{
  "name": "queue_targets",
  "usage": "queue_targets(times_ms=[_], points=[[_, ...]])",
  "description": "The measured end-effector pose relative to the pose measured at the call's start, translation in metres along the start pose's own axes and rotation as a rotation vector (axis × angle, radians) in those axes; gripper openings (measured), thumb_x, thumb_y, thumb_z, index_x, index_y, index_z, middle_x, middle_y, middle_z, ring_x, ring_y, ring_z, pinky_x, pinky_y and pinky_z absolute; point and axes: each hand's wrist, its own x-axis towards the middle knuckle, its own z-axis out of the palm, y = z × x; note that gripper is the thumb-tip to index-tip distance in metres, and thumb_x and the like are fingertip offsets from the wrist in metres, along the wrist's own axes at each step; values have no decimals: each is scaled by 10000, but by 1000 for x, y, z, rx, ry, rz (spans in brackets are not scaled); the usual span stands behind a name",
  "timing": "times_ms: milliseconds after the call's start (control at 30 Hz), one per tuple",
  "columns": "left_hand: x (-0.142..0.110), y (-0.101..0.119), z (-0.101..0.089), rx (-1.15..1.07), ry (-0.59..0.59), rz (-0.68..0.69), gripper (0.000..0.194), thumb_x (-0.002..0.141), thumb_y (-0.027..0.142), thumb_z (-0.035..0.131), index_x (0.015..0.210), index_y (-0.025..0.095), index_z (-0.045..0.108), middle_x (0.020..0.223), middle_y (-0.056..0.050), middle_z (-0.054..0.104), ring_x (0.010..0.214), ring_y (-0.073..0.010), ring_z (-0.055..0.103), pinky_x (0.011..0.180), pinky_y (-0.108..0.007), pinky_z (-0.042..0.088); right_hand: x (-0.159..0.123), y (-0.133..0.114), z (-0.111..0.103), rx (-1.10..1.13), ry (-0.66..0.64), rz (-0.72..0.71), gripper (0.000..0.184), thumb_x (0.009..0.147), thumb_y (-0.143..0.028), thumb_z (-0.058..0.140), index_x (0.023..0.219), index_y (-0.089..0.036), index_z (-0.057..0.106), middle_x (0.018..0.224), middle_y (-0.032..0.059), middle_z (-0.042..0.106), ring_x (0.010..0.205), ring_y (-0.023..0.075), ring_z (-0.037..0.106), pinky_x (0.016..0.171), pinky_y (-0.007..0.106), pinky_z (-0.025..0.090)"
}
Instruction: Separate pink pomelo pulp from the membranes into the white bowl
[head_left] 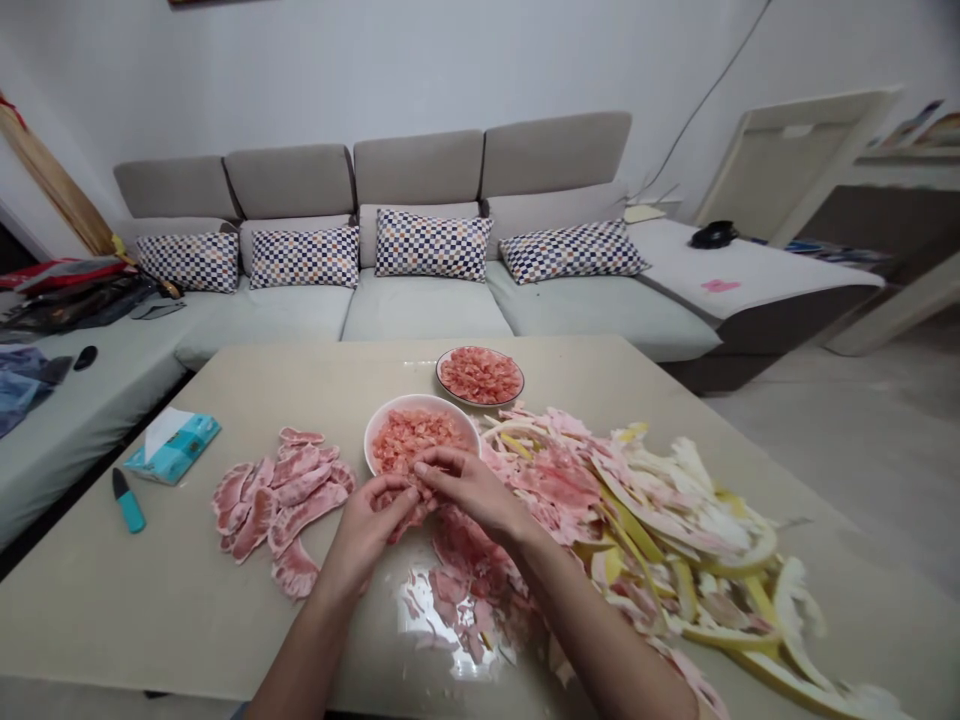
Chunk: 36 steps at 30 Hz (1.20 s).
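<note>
Between my two hands is a pink pomelo segment, held just in front of a white bowl of loose pomelo pulp. My left hand grips the segment's left side between thumb and fingers. The fingers of my right hand pinch its upper right part, close to the bowl's rim. Several unpeeled-membrane segments lie in a heap left of my hands. To the right spreads a large pile of yellow rind and pink membrane. Wet membrane scraps lie beneath my right forearm.
Behind the bowl stands a dark-rimmed plate heaped with pulp. At the table's left are a blue tissue pack and a knife with a teal handle. A grey sofa with checkered cushions runs behind the table.
</note>
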Motion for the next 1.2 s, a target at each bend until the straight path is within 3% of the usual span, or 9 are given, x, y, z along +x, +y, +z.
queue_targets(times_ms=[200,333,467,633,800,900,967,1067,1200], points=[[2,-2,-4,-72,70,-9,312,663,381,775,808,129,663,625,-7,632,440,-41,427,416,-153,275,-1,0,-1,-67,-12,12,390,693,-407,763,979,-169,649,823,19,682,680,132,631,664,256,510],[3,-5,-6,-101,60,3,292,685,382,760,729,116,648,582,17,578,423,-24,370,420,-154,299,-1,0,-4,-33,-49,9,261,684,-319,756,870,-165,658,786,17,695,696,150,645,665,259,498],[4,-5,-4,-131,35,-38,306,663,371,779,720,110,630,590,16,575,409,-10,351,379,-139,203,1,1,-5,-70,-36,-4,119,679,-212,706,774,-167,651,664,-23,659,578,105,588,583,213,457],[5,-6,-4,-194,-3,-107,313,630,341,806,730,104,628,594,15,582,395,1,354,370,-134,190,3,3,-8,7,-56,90,116,628,-185,701,727,-163,646,658,-25,660,579,100,595,588,209,480],[5,-1,-12,-266,30,-137,347,572,320,841,733,117,608,592,15,596,435,-52,517,384,-144,304,5,0,-23,-8,73,110,114,590,-179,722,668,-158,642,592,-29,650,524,100,586,559,221,500],[4,4,-15,-286,79,-149,378,536,309,859,734,124,595,599,8,616,473,-80,577,387,-142,337,6,-4,-34,-85,166,38,177,632,-230,741,793,-174,691,697,-4,699,625,139,641,657,275,536],[4,5,-15,-299,67,-152,378,541,308,858,737,125,592,596,14,613,463,-69,564,394,-144,357,7,-7,-36,-254,209,-60,210,686,-255,718,886,-188,723,860,39,734,776,190,675,769,335,537],[4,3,-14,-317,35,-154,373,552,304,855,743,129,588,605,16,611,466,-65,555,404,-153,374,8,-8,-34,-543,269,-239,176,755,-229,651,898,-216,752,1082,67,712,1018,245,640,958,407,453],[6,0,-13,-326,-9,-160,340,593,299,837,756,130,592,618,17,601,465,-58,533,412,-158,366,5,-7,-27,-640,300,-368,189,814,-238,593,911,-232,756,1067,61,720,1083,256,608,1002,423,405]])
